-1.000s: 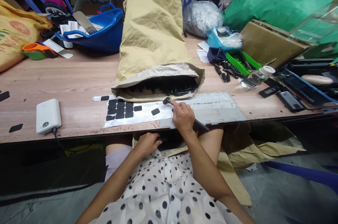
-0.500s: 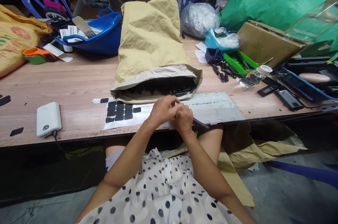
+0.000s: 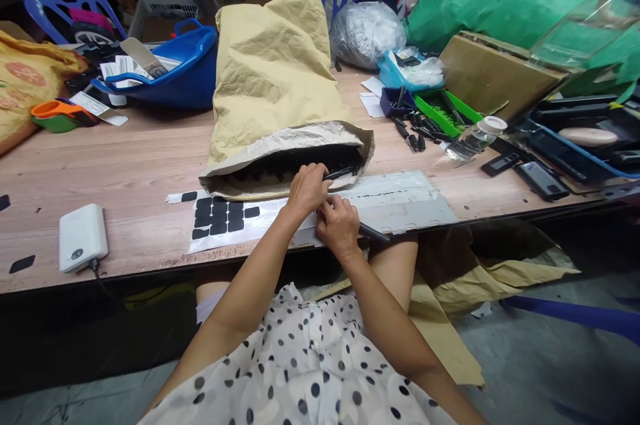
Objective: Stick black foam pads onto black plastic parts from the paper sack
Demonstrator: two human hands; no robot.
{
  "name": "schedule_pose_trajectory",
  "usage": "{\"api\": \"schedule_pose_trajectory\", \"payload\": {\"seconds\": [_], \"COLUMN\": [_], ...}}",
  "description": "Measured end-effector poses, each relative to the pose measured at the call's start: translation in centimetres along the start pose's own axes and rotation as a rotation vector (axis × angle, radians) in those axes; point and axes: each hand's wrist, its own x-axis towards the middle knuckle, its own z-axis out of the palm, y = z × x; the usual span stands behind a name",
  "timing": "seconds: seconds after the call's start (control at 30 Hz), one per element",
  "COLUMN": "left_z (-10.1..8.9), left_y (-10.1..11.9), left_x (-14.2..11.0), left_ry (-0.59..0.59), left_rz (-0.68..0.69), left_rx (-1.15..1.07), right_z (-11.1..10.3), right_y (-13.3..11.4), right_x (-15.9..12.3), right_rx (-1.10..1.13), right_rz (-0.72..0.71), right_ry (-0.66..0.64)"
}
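My left hand (image 3: pixel 309 189) is at the open mouth of a tan paper sack (image 3: pixel 273 71), its fingers curled and bent down. Dark slender pieces (image 3: pixel 341 173) lie in the mouth beside those fingertips; whether the fingers grip one is hidden. Just below, my right hand (image 3: pixel 339 226) is closed around a black rod (image 3: pixel 374 233), which sticks out to the right over the table edge. Under both hands lies a flat grey-white board (image 3: pixel 405 201). To their left, a white sheet (image 3: pixel 260 228) carries several rounded black stickers (image 3: pixel 219 215).
A white power bank (image 3: pixel 83 238) with a cable lies at the left front edge. Behind it stands a blue basin (image 3: pixel 193 71) of papers. On the right are a green tray (image 3: pixel 440 111), a clear bottle (image 3: pixel 475 138), loose black parts (image 3: pixel 413 135) and a cardboard box (image 3: pixel 493 75).
My left hand has moved away from my right hand, forward to the sack's mouth. My right hand stays low with the black rod. The whole view has shifted slightly.
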Motion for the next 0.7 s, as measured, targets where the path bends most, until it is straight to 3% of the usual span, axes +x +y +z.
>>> {"api": "schedule_pose_trajectory", "payload": {"seconds": [0.13, 0.3, 0.43, 0.57, 0.7], "left_z": [-1.4, -1.5, -0.4, 0.0, -0.2], "left_y": [-3.7, -8.7, -10.3, -10.0, -9.8], "left_x": [-4.3, -8.2, -8.7, -8.4, -8.4], "left_ry": [0.187, 0.336, 0.243, 0.130, 0.101], "left_rz": [0.067, -0.175, -0.211, -0.188, -0.191], "left_rx": [-0.206, -0.286, -0.202, -0.122, -0.131], "right_z": [-0.2, 0.0, -0.2, -1.4, -2.4], "right_y": [0.1, 0.2, 0.5, 0.6, -0.5], "right_x": [-0.1, 0.0, 0.3, 0.1, -0.5], "right_rx": [0.037, 0.041, 0.054, 0.163, 0.371], "right_rz": [-0.013, -0.001, -0.001, -0.021, -0.028], "right_ry": [-0.009, -0.018, -0.020, -0.016, -0.024]}}
